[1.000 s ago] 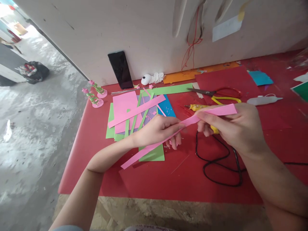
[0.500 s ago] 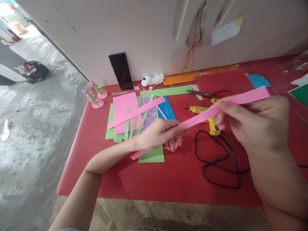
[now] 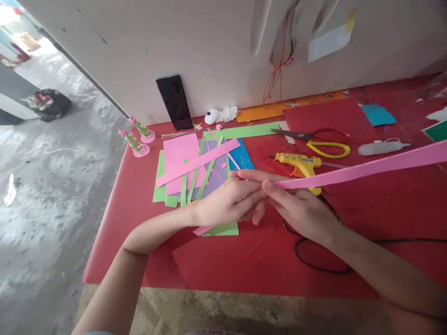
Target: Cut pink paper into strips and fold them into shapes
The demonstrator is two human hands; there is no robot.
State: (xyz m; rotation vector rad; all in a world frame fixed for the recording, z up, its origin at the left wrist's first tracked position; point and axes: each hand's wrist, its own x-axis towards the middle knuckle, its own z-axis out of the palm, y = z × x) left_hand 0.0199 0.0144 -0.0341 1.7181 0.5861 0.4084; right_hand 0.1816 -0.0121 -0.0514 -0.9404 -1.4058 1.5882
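Observation:
A long pink paper strip [image 3: 363,166] runs from my fingers out past the right edge of the view. My left hand [image 3: 233,197] pinches it near its left end, over the paper pile. Meeting it there, my right hand [image 3: 300,204] has thumb and fingers closed on the same strip, fingertips touching the left ones. The part between the fingertips is hidden. Beneath and left of my hands lie pink sheets [image 3: 179,151], another pink strip [image 3: 199,163] and narrow green strips [image 3: 210,170]. Behind my right hand lies a yellow glue gun [image 3: 296,160].
Scissors with yellow handles [image 3: 328,148] and a small white bottle [image 3: 384,147] lie at right on the red table [image 3: 139,265]. A black cord [image 3: 321,267] loops near the front. A phone [image 3: 174,102] leans on the wall; two pink-and-green paper flowers [image 3: 134,144] stand left.
My right hand has slid left along the strip until it meets my left hand. The strip's free end now trails off to the right. My left hand has barely moved.

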